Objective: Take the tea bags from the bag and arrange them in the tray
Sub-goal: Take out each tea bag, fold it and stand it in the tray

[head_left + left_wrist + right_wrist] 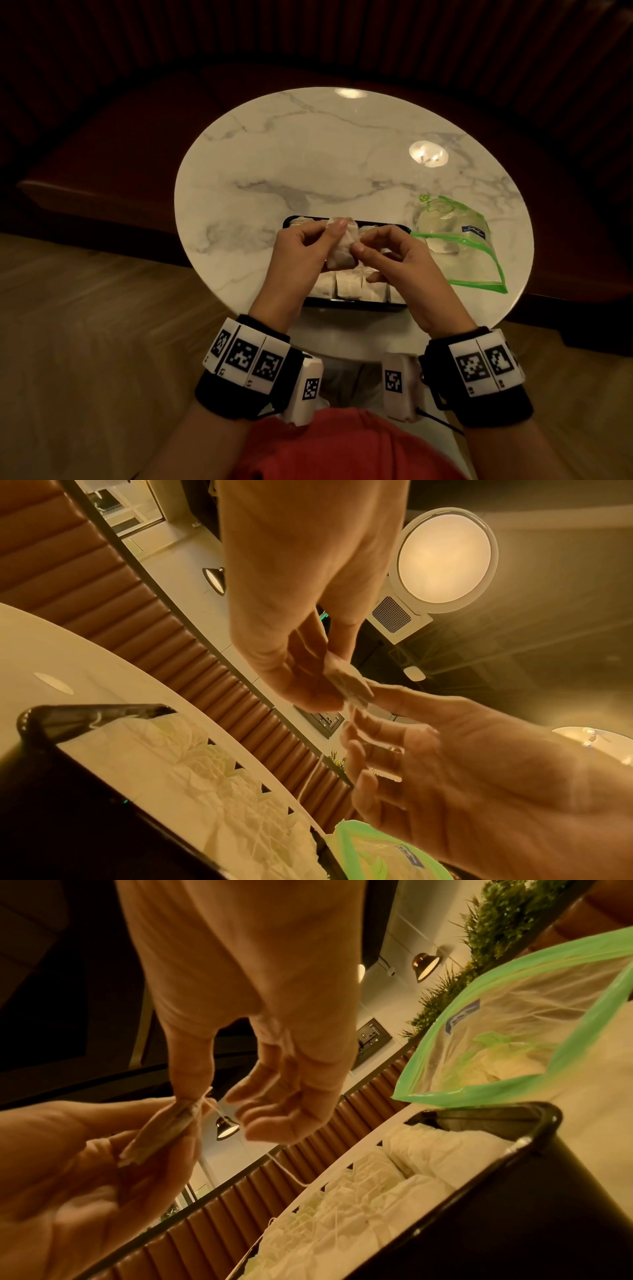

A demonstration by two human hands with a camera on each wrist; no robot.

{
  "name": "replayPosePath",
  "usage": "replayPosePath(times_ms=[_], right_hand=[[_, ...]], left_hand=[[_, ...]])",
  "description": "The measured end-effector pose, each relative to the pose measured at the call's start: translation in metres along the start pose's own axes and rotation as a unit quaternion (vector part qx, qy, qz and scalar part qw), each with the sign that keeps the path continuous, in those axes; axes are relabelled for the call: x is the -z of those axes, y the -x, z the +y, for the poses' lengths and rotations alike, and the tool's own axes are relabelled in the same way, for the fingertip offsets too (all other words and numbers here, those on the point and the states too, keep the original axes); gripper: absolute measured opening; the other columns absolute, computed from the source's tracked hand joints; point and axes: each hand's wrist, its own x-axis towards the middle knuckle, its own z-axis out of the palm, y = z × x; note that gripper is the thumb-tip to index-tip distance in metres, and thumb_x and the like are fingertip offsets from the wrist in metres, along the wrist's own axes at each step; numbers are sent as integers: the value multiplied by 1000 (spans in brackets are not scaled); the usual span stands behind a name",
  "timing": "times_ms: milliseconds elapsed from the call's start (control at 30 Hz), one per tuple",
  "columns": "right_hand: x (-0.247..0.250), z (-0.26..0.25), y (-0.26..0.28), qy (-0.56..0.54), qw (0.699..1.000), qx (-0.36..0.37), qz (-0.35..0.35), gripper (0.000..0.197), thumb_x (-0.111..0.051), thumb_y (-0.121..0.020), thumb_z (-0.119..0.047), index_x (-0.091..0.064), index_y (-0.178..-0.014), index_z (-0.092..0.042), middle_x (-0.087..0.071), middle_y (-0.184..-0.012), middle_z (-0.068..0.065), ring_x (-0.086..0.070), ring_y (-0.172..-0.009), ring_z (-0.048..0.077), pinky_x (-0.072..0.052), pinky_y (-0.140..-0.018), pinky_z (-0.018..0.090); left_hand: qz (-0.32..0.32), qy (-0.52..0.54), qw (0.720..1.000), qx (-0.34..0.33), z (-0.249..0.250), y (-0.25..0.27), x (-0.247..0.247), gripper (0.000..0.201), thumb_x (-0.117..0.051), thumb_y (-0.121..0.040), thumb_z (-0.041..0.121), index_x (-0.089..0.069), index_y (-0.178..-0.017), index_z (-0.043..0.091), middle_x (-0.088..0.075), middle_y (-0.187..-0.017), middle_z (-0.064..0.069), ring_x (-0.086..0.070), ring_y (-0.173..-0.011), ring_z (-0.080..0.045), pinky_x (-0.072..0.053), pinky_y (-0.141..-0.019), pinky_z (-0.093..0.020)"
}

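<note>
Two hands pinch one tea bag (342, 245) above the tray (356, 305): left hand (301, 253) and right hand (407, 267); bag (455, 240) alongside.

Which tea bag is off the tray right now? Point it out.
The tea bag pinched between the left hand and right hand, above the tray; the others lie packed in the tray.

surface: round white marble table (308, 164)
on it: black tray (346, 304), near edge
beside tray: clear green-edged bag (459, 246), lying flat just right of it
</note>
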Motion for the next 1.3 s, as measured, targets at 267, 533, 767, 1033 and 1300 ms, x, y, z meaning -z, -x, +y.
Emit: replayPosePath(times_ms=[267, 533, 767, 1033, 1300], right_hand=[[-4, 1, 1, -3, 1000, 24, 2, 10, -65, -90, -15, -72, -84, -12, -72, -78, -1, -67, -77, 5, -50, -72, 16], [-1, -7, 3, 42, 999, 11, 8, 13, -66, -90, -22, -74, -84, -15, -71, -70, 2, -65, -68, 10, -51, -65, 21], [-10, -9, 9, 53, 994, 24, -87, 10, -64, -92, -16, -73, -89, -13, -70, -70, -4, -64, -69, 5, -47, -64, 15], [-9, -5, 11, 94, 979, -1, -181, 14, -63, -93, -23, -76, -91, -21, -71, -80, 6, -62, -72, 6, -50, -72, 21], [4, 4, 6, 66, 984, -35, -163, 15, -64, -91, -20, -72, -91, -7, -66, -73, -1, -57, -70, 8, -47, -70, 22]], left_hand=[[-8, -25, 1000, -2, -2, 1, 1, 10, -65, -92, 15, -75, -92, 15, -76, -87, -3, -73, -86, -19, -61, -76, -37], [75, -46, 996, -11, -8, -7, 5, 12, -66, -92, 22, -77, -90, 16, -76, -86, -4, -73, -86, -22, -60, -78, -47], [116, -18, 993, 15, -7, -12, 5, 16, -65, -94, 22, -76, -88, 12, -75, -85, -13, -73, -80, -25, -61, -67, -36], [113, 14, 993, 25, 0, -15, 8, 20, -66, -93, 19, -75, -78, 10, -72, -85, -25, -72, -82, -37, -61, -73, -44], [28, -93, 995, 2, -5, -10, 6, 22, -63, -95, 25, -76, -96, 8, -71, -85, -6, -68, -77, -18, -58, -61, -31]])
